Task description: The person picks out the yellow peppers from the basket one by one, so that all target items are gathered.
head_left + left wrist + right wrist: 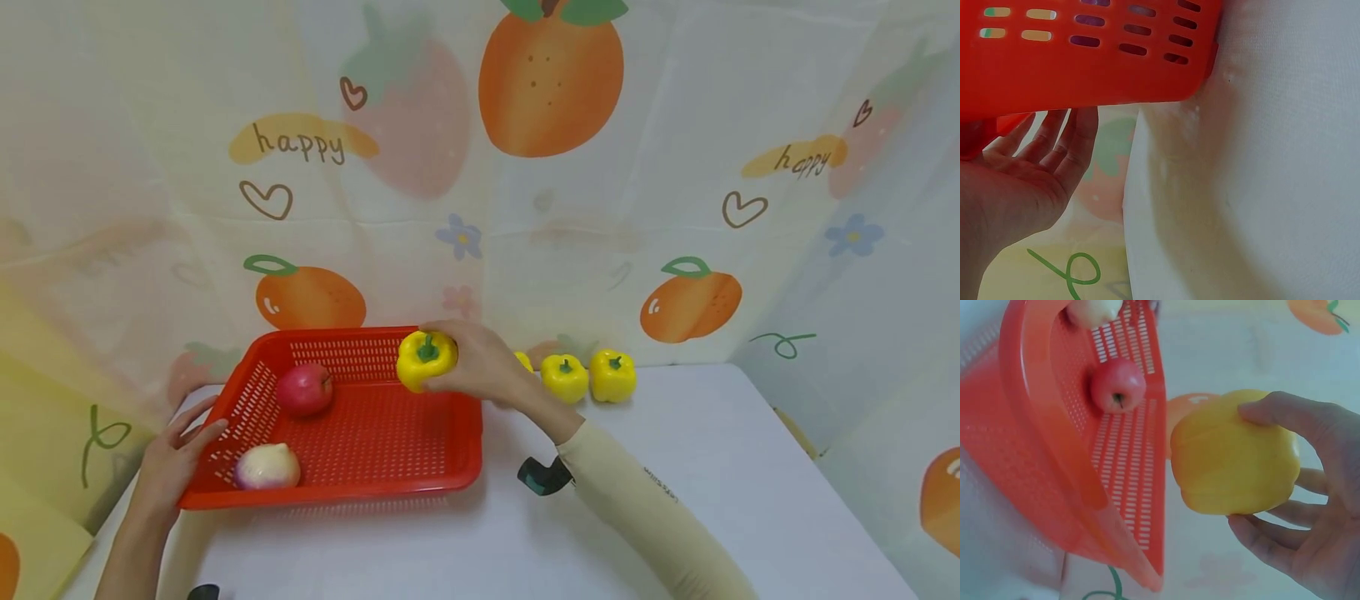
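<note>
My right hand (480, 362) grips a yellow bell pepper (426, 360) by its sides, thumb opposite fingers, above the right part of a red plastic basket (352, 493). In the right wrist view the pepper (1235, 456) is beside the basket's rim, apart from it. My left hand (171, 458) holds the basket's left rim; in the left wrist view its fingers (1075, 147) are along the outside and its thumb is hidden. Inside the basket are a red apple (304, 390) and a round white vegetable with a purple base (267, 467).
Two yellow bell peppers (565, 378) (612, 376) stand at the back of the white table (675, 467), with another partly behind my right hand. A black, curved object (545, 476) shows beside my right forearm. A fruit-printed curtain (540, 250) hangs behind the table.
</note>
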`<state>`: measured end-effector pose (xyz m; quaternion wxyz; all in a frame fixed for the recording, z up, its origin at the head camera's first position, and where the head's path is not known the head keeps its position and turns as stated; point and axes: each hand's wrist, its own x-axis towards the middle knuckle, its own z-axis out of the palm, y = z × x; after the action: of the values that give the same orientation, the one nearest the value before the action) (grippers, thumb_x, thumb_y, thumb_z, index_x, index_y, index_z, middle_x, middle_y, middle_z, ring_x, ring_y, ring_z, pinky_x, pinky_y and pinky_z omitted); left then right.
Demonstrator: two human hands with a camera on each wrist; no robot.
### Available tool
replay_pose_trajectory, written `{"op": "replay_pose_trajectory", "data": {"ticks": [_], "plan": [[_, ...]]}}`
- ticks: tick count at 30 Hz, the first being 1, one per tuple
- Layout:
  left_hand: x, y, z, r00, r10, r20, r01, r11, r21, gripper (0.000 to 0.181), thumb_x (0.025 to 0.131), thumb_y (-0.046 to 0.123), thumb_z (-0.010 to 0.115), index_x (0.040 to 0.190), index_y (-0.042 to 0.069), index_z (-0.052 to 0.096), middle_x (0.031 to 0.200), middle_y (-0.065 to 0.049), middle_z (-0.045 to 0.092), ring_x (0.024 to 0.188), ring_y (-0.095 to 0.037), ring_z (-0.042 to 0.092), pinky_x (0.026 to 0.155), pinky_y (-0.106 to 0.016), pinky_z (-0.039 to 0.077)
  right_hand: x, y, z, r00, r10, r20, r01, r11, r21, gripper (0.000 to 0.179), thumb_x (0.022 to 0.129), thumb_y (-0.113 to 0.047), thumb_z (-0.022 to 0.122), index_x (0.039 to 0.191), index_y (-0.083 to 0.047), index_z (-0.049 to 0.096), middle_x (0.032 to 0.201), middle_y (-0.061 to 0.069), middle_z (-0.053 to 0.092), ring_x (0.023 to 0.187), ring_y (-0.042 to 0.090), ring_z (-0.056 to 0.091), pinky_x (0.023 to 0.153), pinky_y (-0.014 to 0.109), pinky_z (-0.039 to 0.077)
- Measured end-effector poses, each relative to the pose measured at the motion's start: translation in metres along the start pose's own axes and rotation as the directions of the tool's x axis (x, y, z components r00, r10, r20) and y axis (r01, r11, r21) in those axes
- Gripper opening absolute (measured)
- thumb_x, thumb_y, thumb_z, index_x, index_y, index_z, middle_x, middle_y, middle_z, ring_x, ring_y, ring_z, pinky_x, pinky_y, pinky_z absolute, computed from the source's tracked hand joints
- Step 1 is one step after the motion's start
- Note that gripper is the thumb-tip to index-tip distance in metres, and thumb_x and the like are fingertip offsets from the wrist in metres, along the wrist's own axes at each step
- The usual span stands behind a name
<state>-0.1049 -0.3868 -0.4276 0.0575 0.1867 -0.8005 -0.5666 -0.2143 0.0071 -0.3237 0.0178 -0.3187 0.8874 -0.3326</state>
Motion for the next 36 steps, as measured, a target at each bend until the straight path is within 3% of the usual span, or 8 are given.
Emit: {"op": "replay_pose_trajectory", "data": {"ticks": [11, 23, 29, 36], "plan": [[0.000, -0.001, -0.003, 1.000, 0.005, -0.010, -0.005, 1.000, -0.014, 0.057, 0.096, 0.041, 0.061, 0.149, 0.030, 0.043, 0.086, 0.036, 0.053, 0.075, 0.010, 0.058, 0.064, -0.017, 0.052, -0.008, 0.014, -0.012, 0.999, -0.037, -0.019, 0.038, 0.998, 0.048, 0.070, 0.075, -0.030, 0.084, 0.137, -0.017, 0.055, 0.125, -0.003, 0.060, 0.105, 0.014, 0.054, 0.088, 0.031, 0.049], [0.001, -0.002, -0.001, 1.000, -0.004, -0.003, 0.004, 1.000, -0.012, 0.061, 0.095, 0.045, 0.061, 0.150, 0.029, 0.041, 0.087, 0.035, 0.053, 0.075, 0.009, 0.059, 0.064, -0.019, 0.053, -0.017, 0.025, -0.026, 0.999, 0.033, -0.020, -0.032, 0.998, 0.045, 0.071, 0.073, -0.033, 0.083, 0.137, -0.018, 0.056, 0.125, -0.003, 0.061, 0.102, 0.016, 0.055, 0.084, 0.032, 0.050], [0.001, -0.002, -0.002, 1.000, 0.002, 0.003, -0.002, 0.999, -0.054, 0.058, 0.095, 0.041, 0.062, 0.149, 0.030, 0.044, 0.086, 0.034, 0.056, 0.074, 0.008, 0.060, 0.063, -0.019, 0.053, -0.022, 0.034, -0.034, 0.999, 0.019, -0.029, -0.019, 1.000, 0.007, 0.072, 0.075, -0.034, 0.082, 0.139, -0.016, 0.054, 0.134, 0.000, 0.058, 0.107, 0.019, 0.056, 0.088, 0.035, 0.050], [0.000, -0.002, -0.001, 1.000, 0.002, 0.008, -0.002, 1.000, -0.023, 0.060, 0.096, 0.043, 0.060, 0.150, 0.029, 0.041, 0.087, 0.035, 0.053, 0.075, 0.009, 0.059, 0.065, -0.019, 0.054, -0.028, 0.049, -0.044, 0.999, 0.021, -0.033, -0.019, 0.999, 0.034, 0.072, 0.075, -0.031, 0.083, 0.139, -0.014, 0.054, 0.134, 0.002, 0.058, 0.107, 0.022, 0.056, 0.087, 0.037, 0.052]]}}
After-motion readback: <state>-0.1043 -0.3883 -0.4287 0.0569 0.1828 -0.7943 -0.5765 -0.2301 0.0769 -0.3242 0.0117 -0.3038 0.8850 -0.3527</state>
